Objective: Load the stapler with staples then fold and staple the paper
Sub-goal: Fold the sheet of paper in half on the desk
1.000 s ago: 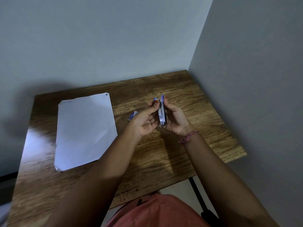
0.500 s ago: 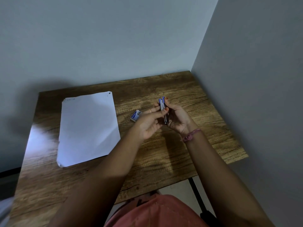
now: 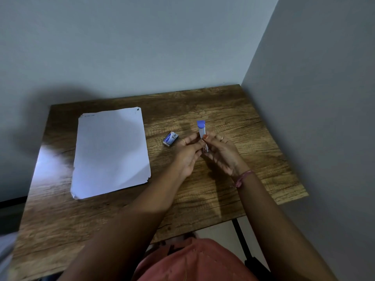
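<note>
A small stapler (image 3: 203,131) with a blue top and silver body stands on end above the wooden table (image 3: 233,110), blue end pointing away from me. My right hand (image 3: 224,154) grips its lower half from the right. My left hand (image 3: 187,154) pinches its left side with thumb and fingertips. A small blue and white staple box (image 3: 170,138) lies on the table just left of my left hand. A white sheet of paper (image 3: 111,151) lies flat on the left half of the table, unfolded. No staples are visible.
The table sits in a corner, with a wall behind it and another close on the right. A black table leg (image 3: 242,240) shows under the near right edge. My knees in pink cloth (image 3: 192,262) are under the near edge.
The stapler has turned so its flat silver and blue face shows toward me, and its top now looks closed down. Both hands stay on it.
</note>
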`<state>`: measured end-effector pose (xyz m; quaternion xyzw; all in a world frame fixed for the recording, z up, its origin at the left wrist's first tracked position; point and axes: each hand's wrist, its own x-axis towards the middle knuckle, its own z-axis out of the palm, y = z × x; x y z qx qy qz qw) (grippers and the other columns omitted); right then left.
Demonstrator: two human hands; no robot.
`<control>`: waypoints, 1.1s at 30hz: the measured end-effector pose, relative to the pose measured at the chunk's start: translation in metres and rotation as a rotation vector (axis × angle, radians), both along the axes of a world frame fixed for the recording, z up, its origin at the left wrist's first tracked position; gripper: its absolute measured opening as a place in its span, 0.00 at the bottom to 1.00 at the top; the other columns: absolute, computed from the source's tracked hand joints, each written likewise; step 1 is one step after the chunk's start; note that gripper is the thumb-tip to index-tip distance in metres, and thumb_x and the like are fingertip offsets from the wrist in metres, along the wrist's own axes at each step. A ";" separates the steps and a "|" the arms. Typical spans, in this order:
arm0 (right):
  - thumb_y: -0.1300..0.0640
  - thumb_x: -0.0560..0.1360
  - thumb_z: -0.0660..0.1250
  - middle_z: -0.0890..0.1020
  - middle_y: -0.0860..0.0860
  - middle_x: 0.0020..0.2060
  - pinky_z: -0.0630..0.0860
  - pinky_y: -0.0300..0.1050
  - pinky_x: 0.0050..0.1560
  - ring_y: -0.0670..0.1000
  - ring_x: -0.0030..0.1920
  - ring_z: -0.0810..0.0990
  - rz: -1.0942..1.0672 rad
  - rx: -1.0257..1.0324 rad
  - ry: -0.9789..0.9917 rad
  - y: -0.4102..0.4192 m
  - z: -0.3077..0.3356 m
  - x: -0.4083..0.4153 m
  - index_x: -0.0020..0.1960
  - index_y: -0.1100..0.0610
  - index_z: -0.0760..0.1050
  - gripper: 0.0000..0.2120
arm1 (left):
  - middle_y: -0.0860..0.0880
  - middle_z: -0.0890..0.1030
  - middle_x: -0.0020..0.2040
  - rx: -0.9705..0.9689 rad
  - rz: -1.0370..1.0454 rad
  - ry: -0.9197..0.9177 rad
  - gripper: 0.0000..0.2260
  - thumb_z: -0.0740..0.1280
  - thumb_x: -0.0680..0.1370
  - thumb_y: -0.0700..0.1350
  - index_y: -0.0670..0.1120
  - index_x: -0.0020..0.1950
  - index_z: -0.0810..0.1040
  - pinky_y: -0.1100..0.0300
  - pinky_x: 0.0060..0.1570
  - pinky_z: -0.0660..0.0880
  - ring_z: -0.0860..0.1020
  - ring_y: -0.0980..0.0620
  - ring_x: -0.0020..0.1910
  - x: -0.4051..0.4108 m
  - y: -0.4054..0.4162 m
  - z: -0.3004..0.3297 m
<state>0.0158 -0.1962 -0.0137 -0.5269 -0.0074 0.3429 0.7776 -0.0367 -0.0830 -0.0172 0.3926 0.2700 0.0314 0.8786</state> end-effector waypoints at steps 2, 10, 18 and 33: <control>0.63 0.75 0.68 0.85 0.52 0.45 0.80 0.41 0.45 0.48 0.45 0.82 -0.045 -0.042 -0.001 0.003 0.000 -0.001 0.53 0.59 0.80 0.07 | 0.47 0.84 0.47 0.016 0.017 0.038 0.09 0.68 0.75 0.33 0.44 0.51 0.78 0.63 0.41 0.79 0.83 0.54 0.46 -0.001 0.000 -0.003; 0.58 0.71 0.73 0.82 0.52 0.33 0.78 0.43 0.36 0.48 0.34 0.80 -0.240 -0.353 -0.196 0.027 -0.005 0.005 0.37 0.57 0.80 0.05 | 0.48 0.81 0.58 0.319 -0.122 0.046 0.18 0.66 0.76 0.32 0.42 0.65 0.74 0.58 0.58 0.75 0.79 0.53 0.57 -0.007 0.007 -0.005; 0.50 0.69 0.73 0.85 0.49 0.37 0.81 0.49 0.45 0.47 0.40 0.82 -0.265 -0.891 -0.707 0.048 -0.019 0.025 0.43 0.55 0.83 0.08 | 0.50 0.83 0.53 0.560 0.036 0.114 0.11 0.65 0.77 0.35 0.48 0.53 0.80 0.55 0.54 0.78 0.80 0.53 0.55 -0.030 0.058 -0.008; 0.46 0.72 0.70 0.81 0.57 0.52 0.77 0.50 0.51 0.55 0.52 0.79 -0.044 -1.242 -0.807 0.064 -0.025 0.026 0.51 0.58 0.79 0.16 | 0.51 0.81 0.51 0.627 0.136 0.161 0.11 0.64 0.78 0.35 0.44 0.58 0.79 0.69 0.43 0.77 0.79 0.57 0.49 -0.057 0.110 -0.011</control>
